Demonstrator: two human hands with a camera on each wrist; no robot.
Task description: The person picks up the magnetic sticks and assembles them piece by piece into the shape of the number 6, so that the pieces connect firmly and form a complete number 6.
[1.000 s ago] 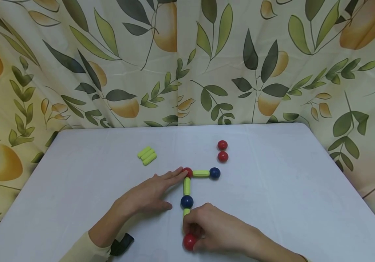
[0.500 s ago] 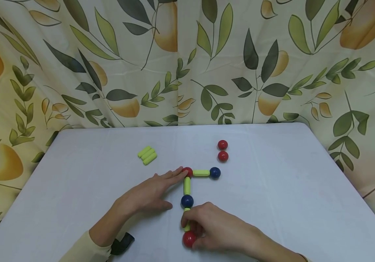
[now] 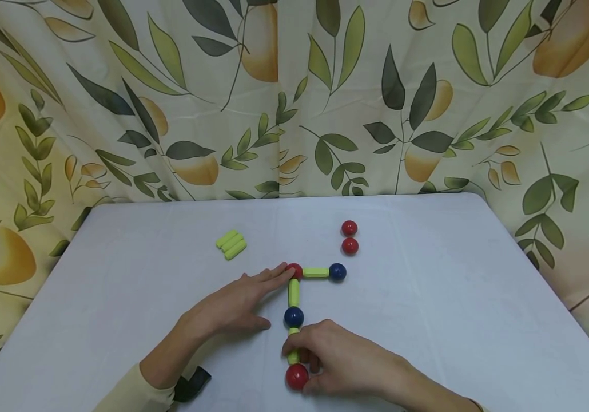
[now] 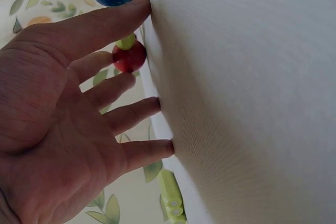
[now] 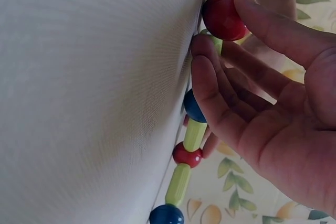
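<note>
Beyond the chain (image 3: 294,316) | green rods (image 3: 232,242) left | two red balls (image 3: 350,245) right

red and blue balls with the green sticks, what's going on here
A person has both hands on a chain of balls and sticks forming a corner on the white table. The left hand has its fingertips at the corner red ball. The right hand curls its fingers over the near green stick, thumb by the near red ball. Loose sticks and two red balls lie apart.
</note>
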